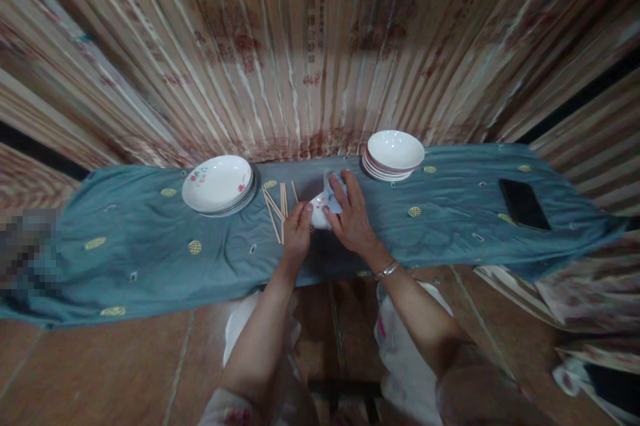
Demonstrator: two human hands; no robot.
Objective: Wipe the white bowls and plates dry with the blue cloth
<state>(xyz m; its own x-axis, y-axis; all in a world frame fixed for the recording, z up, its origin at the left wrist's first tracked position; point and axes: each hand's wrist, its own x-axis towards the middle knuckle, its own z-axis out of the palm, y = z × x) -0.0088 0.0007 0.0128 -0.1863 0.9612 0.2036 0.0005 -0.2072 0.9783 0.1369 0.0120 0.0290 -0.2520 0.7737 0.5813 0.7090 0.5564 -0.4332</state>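
Observation:
My left hand (299, 229) is closed on the left rim of a small white bowl (319, 218) with a reddish pattern, held tilted above the cloth-covered table. Bent over the bowl from the right, my right hand (354, 219) grips a thin pale blue-and-white cloth (334, 198) and presses it against the bowl. Both hands hide part of the bowl. Just left of my left hand lie several wooden chopsticks (283, 203), some crossed.
A stack of floral white plates (218, 185) stands at the left and a stack of white bowls (395, 151) at the back right. A black phone (524, 204) lies at the right on the blue-green tablecloth (150, 246). Behind the table hangs a patterned curtain (310, 46).

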